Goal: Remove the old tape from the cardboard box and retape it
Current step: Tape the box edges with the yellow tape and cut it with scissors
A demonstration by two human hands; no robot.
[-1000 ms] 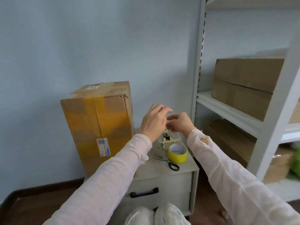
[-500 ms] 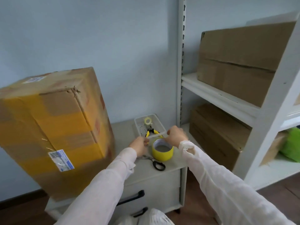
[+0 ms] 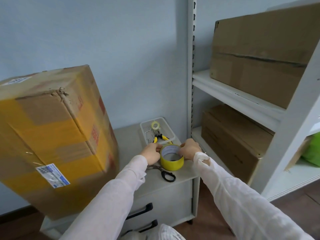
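Observation:
A large cardboard box (image 3: 52, 132) wrapped in yellow tape stands on the left of a low grey cabinet (image 3: 166, 193), with a white label on its front. A yellow tape roll (image 3: 172, 162) sits near the cabinet's front right corner. My left hand (image 3: 152, 152) grips the roll's left rim. On the opposite rim, my right hand (image 3: 189, 149) grips it, fingers curled over the top edge. Black-handled scissors (image 3: 163, 173) lie just in front of the roll.
A clear tray (image 3: 166, 125) behind the roll holds yellow pliers (image 3: 158, 137), a small tape roll (image 3: 155, 125) and metal bits. A white shelf unit (image 3: 242, 99) on the right carries cardboard boxes (image 3: 259, 54) and a green bag (image 3: 312, 151). Blue wall behind.
Both hands came down from mid-air to the yellow tape roll and took hold of its two sides. The view moved closer and lower toward the cabinet.

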